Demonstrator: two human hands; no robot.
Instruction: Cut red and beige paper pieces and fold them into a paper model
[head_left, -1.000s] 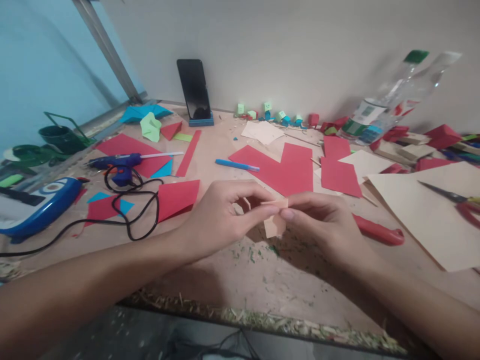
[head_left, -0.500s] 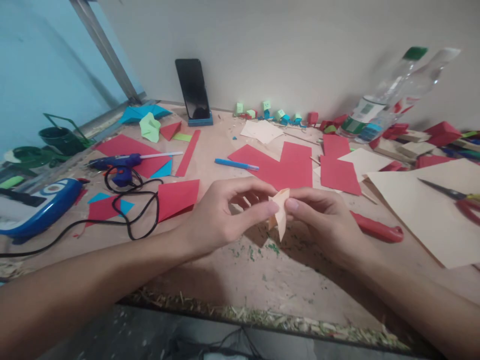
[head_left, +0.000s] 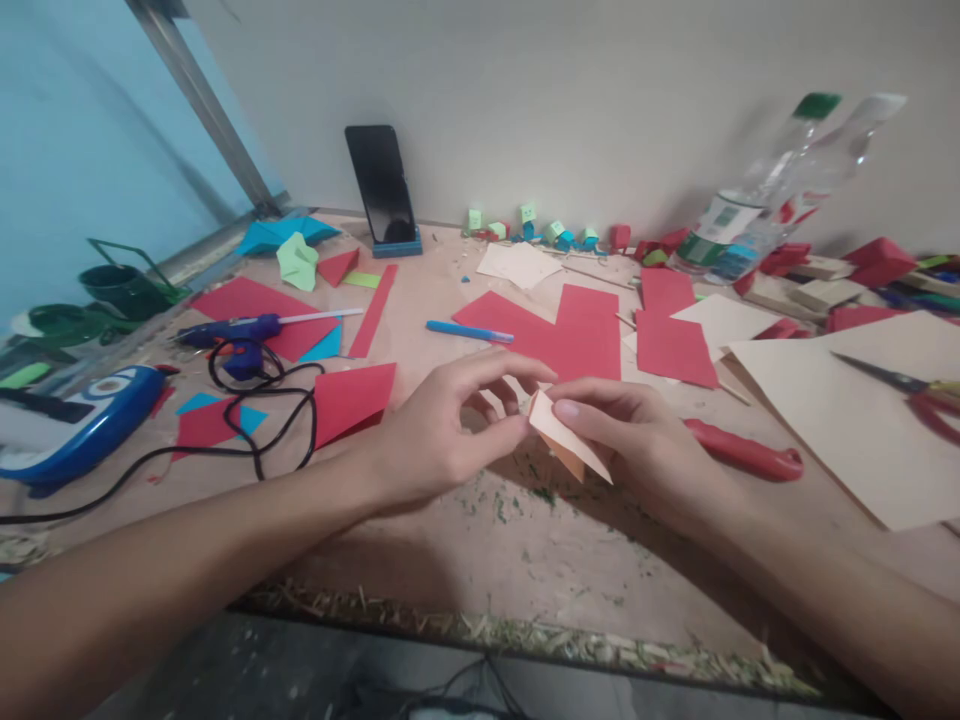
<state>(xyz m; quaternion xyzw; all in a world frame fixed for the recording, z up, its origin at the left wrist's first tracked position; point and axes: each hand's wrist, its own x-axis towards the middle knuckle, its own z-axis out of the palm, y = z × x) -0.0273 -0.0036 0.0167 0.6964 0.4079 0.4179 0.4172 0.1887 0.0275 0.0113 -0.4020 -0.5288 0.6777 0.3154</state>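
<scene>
A small folded piece of cream paper [head_left: 566, 435] hangs over the middle of the table, its two pointed flaps angled down to the right. My right hand [head_left: 637, 425] pinches it between thumb and curled fingers near the upper edge. Close by on the left, my left hand [head_left: 465, 420] has its fingers curved and apart. Its thumb tip is at the paper's left edge; whether it touches I cannot tell. Just beyond my right hand lies a red-handled tool [head_left: 750, 450], its front end hidden. Red paper sheets [head_left: 589, 340] and a blue pen [head_left: 470, 331] lie behind my hands.
On the left are a glue gun [head_left: 240, 330] with a looping black cord and red paper pieces. A phone [head_left: 381, 185] stands at the back. Bottles [head_left: 724, 225] lean on the wall at right. Scissors [head_left: 892, 378] rest on a cream sheet [head_left: 847, 430]. Shavings line the front edge.
The folded paper has turned, its points now slanting right instead of straight down. My left thumb has slid back from its face to its left edge, while my right hand keeps hold.
</scene>
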